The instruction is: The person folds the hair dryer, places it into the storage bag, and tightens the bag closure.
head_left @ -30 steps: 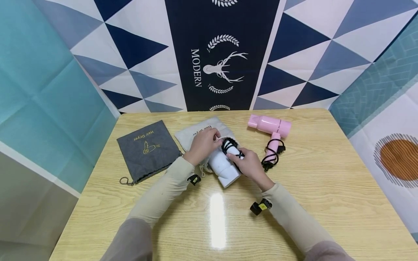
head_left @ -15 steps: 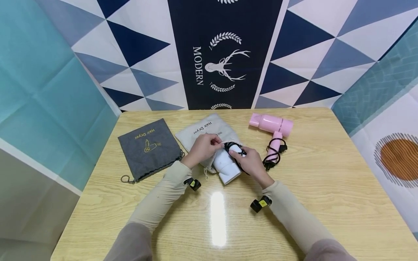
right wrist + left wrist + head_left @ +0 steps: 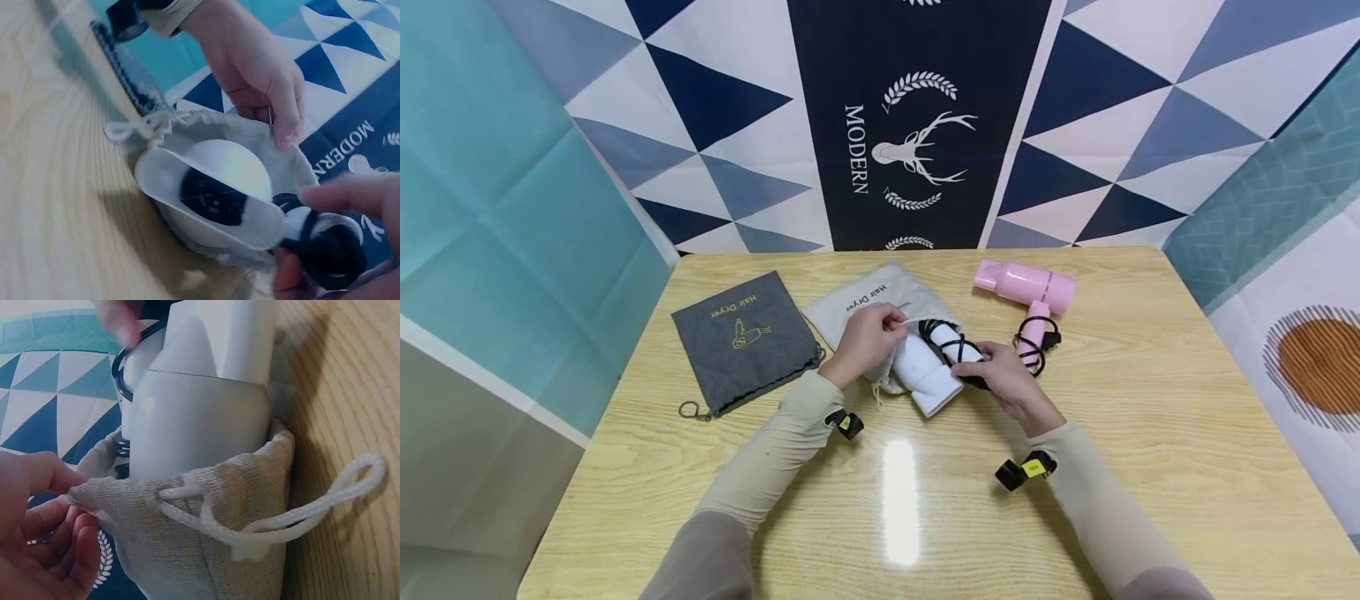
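Note:
A white hair dryer [image 3: 925, 379] lies partly inside a beige drawstring bag [image 3: 842, 302], its nozzle sticking out of the mouth. Black cord [image 3: 958, 343] winds round the dryer's folded handle. My left hand [image 3: 868, 335] pinches the bag's rim between thumb and forefinger, holding that edge up, as the left wrist view shows. A white drawcord [image 3: 300, 519] loops from the bag's hem. My right hand [image 3: 1013, 385] grips the cord-wrapped end of the handle, thumb on one side and fingers on the other. The dryer's rear part is hidden in the bag.
A pink hair dryer [image 3: 1024, 285] with a black cord round its handle lies at the back right of the wooden table [image 3: 1112, 400]. To the left, a dark grey drawstring bag [image 3: 737, 333] lies flat. A patterned cloth [image 3: 722, 92] hangs behind the table.
My right hand has slid right and toward the handle's end, so more of the white handle shows. My left hand keeps pinching the bag's rim.

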The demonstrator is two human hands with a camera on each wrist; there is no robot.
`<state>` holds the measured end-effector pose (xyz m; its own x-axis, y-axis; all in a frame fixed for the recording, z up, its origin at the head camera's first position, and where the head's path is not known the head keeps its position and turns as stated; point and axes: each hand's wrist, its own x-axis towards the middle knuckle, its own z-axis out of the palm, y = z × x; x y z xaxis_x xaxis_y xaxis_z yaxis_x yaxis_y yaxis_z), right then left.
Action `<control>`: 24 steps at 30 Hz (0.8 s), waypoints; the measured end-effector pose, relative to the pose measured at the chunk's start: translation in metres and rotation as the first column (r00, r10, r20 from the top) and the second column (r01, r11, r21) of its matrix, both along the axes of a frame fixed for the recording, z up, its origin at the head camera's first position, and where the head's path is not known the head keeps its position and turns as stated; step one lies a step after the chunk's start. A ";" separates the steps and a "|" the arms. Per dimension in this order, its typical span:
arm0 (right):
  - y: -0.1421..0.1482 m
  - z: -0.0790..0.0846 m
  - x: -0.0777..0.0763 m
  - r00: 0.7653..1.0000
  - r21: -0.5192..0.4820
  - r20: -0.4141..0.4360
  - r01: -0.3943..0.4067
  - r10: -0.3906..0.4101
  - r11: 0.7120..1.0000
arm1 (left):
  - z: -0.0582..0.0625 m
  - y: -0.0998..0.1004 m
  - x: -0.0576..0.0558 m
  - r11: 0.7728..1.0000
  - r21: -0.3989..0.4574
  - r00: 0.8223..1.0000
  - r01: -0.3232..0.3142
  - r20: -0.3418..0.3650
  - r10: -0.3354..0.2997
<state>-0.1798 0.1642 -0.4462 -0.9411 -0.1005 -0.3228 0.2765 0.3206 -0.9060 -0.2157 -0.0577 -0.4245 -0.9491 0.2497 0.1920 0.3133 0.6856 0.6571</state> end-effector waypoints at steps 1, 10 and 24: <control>0.002 0.000 0.001 1.000 -0.026 -0.004 0.019 -0.019 0.999 | 0.000 0.000 0.000 1.000 0.011 1.000 -0.010 -0.008 0.010; -0.001 -0.008 0.008 0.978 0.010 -0.151 0.146 -0.143 0.989 | 0.000 0.005 -0.003 0.998 0.066 1.000 0.009 -0.008 -0.008; -0.013 -0.004 0.006 0.944 -0.350 -0.002 0.309 -0.330 0.884 | -0.001 0.012 -0.003 0.996 0.088 0.999 0.019 0.033 -0.022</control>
